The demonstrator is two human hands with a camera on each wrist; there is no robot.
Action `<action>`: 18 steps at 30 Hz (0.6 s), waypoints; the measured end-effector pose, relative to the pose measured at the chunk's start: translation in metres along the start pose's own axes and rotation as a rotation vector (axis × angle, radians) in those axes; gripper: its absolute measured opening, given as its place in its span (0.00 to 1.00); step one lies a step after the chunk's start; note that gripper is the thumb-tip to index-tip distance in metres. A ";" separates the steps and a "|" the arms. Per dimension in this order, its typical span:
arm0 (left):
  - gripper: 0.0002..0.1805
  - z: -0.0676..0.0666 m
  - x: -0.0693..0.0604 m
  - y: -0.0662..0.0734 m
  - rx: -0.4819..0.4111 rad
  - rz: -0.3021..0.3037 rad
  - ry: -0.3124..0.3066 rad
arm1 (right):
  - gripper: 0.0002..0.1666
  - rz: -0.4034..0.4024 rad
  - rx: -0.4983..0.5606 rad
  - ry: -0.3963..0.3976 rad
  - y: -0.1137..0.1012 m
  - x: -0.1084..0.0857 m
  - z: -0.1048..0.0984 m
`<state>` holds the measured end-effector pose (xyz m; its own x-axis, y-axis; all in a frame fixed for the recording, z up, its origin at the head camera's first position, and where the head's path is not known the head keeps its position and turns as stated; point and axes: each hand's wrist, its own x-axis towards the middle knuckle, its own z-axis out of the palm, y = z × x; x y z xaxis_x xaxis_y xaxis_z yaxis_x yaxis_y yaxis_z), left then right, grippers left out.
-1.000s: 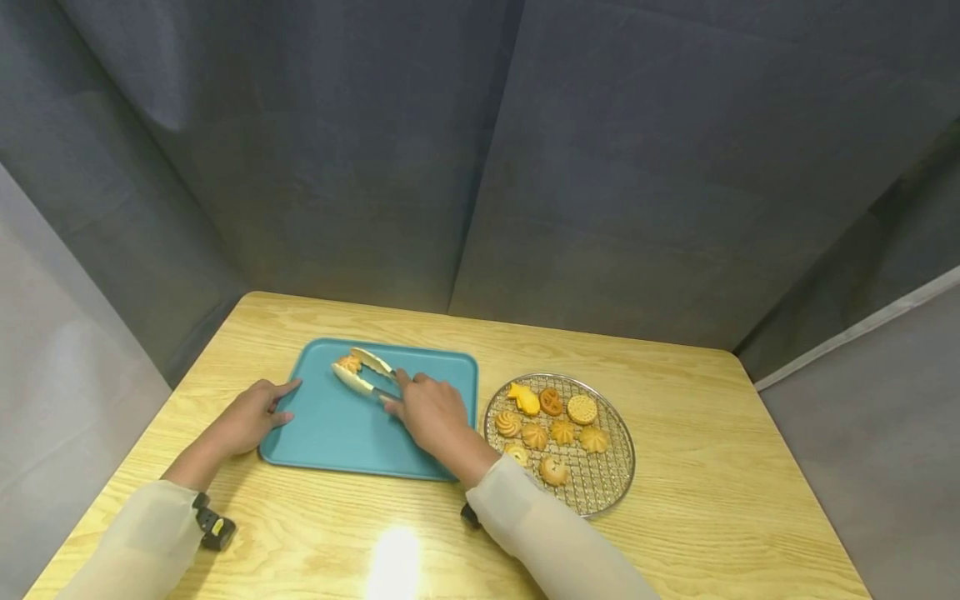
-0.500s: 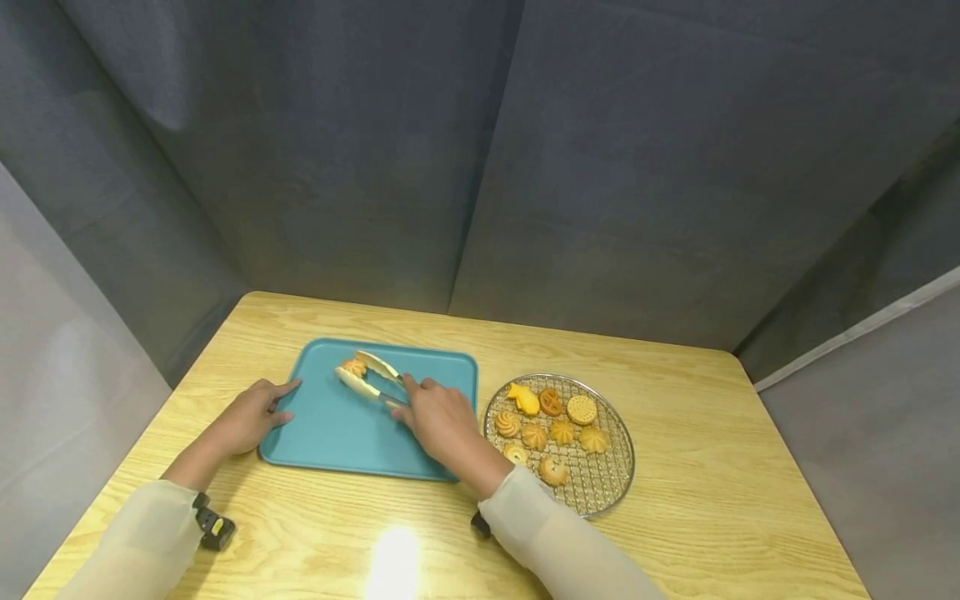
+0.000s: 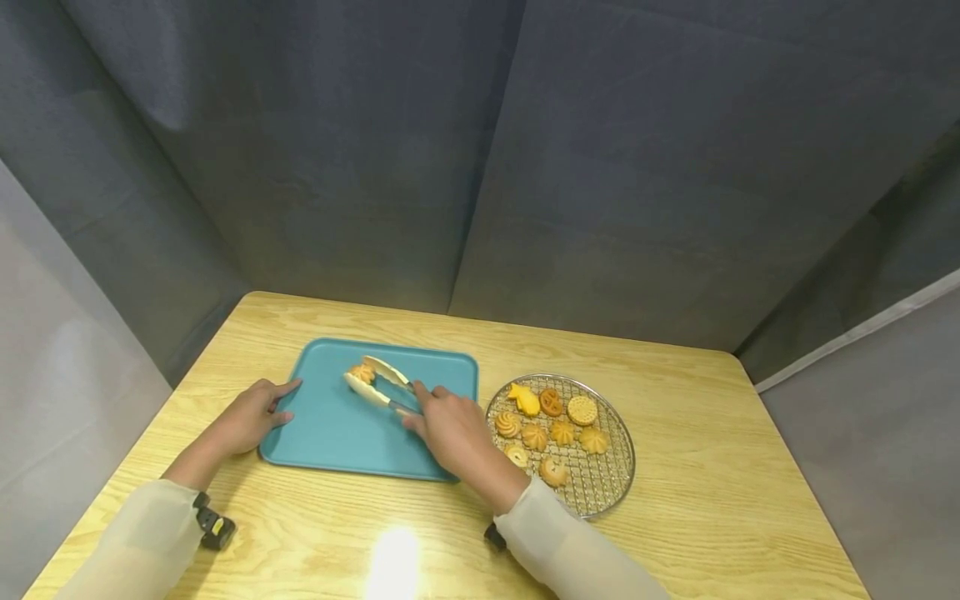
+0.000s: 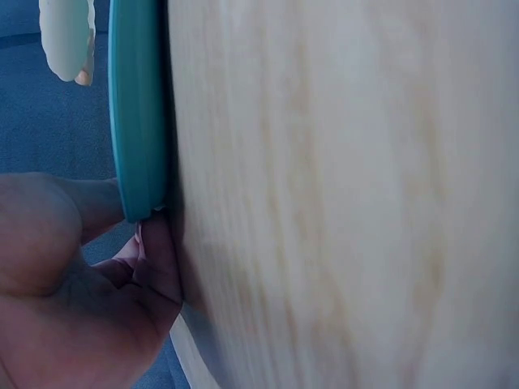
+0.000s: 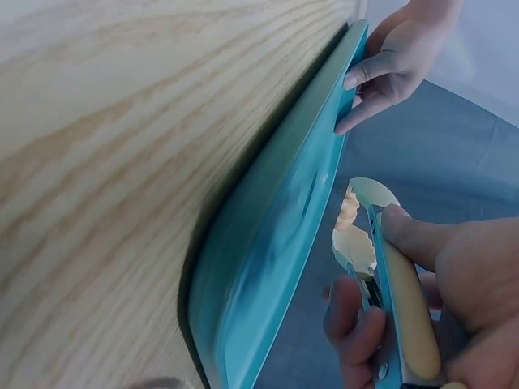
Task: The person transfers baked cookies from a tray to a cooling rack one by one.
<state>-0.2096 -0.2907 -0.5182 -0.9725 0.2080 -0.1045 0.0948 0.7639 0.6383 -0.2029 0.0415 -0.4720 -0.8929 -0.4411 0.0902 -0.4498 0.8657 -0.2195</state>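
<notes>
My left hand (image 3: 251, 415) pinches the left edge of the blue-green tray (image 3: 341, 454). In the left wrist view the thumb lies over the tray's rim, with curled fingers (image 4: 158, 259) against its underside. My right hand (image 3: 453, 429) grips a pair of tongs (image 3: 371, 393) with cream-coloured tips above the tray. Between those tips sits a ridged golden cookie (image 3: 363, 372). The right wrist view shows the cookie (image 5: 347, 212) held clear of the tray (image 5: 280, 267), with thumb and fingers around the tongs' handles (image 5: 409, 316).
To the tray's right stands a round wire rack (image 3: 611, 487). On it lie several cookies, among them a yellow fish-shaped one (image 3: 525, 399), a pretzel-shaped one (image 3: 551, 402) and a round dotted one (image 3: 582, 409). A wooden table (image 3: 720, 467) bears everything; dark curtains (image 3: 600, 208) hang behind.
My right hand has moved a little to the right and toward the near side, carrying the tongs and cookie over the tray. My left hand and the tray have stayed put.
</notes>
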 end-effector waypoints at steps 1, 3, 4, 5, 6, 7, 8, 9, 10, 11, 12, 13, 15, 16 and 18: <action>0.33 0.000 0.000 0.000 0.000 -0.001 -0.001 | 0.38 -0.002 0.003 0.001 0.001 -0.001 -0.001; 0.33 0.000 0.001 0.000 0.001 0.000 0.000 | 0.38 -0.004 0.005 -0.002 0.002 -0.004 -0.001; 0.33 0.001 0.001 0.000 0.001 0.000 0.000 | 0.38 -0.006 0.010 -0.002 0.003 -0.005 -0.002; 0.33 0.001 0.001 0.000 0.001 -0.001 0.000 | 0.38 -0.007 0.012 -0.002 0.004 -0.007 -0.002; 0.33 0.001 0.001 -0.001 0.002 0.000 0.000 | 0.38 -0.006 0.013 -0.002 0.004 -0.008 -0.003; 0.33 0.001 0.001 -0.001 0.003 0.001 0.001 | 0.38 -0.004 0.014 -0.002 0.005 -0.009 -0.004; 0.33 0.001 0.001 -0.001 0.003 0.002 0.001 | 0.38 -0.002 0.014 -0.003 0.006 -0.011 -0.004; 0.33 0.001 0.001 -0.001 0.003 0.004 0.002 | 0.38 0.000 0.014 -0.003 0.006 -0.012 -0.005; 0.33 0.001 0.001 -0.001 0.002 0.004 0.001 | 0.38 0.002 0.017 -0.001 0.007 -0.014 -0.006; 0.33 0.001 0.001 -0.001 0.000 0.004 0.001 | 0.38 0.005 0.018 0.000 0.007 -0.015 -0.006; 0.33 0.001 0.001 -0.002 -0.002 0.005 0.000 | 0.38 0.006 0.021 0.000 0.008 -0.017 -0.007; 0.33 0.001 0.001 -0.002 -0.002 0.006 0.000 | 0.38 0.007 0.022 0.003 0.009 -0.019 -0.008; 0.33 0.001 0.001 -0.002 -0.004 0.008 0.000 | 0.38 0.009 0.024 0.009 0.010 -0.022 -0.009; 0.33 0.001 0.001 -0.002 -0.005 0.007 -0.001 | 0.38 0.011 0.028 0.012 0.011 -0.024 -0.009; 0.33 0.001 0.001 -0.002 -0.005 0.011 0.000 | 0.38 0.015 0.033 0.013 0.013 -0.028 -0.010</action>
<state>-0.2106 -0.2911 -0.5205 -0.9714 0.2163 -0.0980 0.1041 0.7589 0.6429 -0.1840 0.0677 -0.4677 -0.8999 -0.4246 0.0996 -0.4356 0.8639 -0.2529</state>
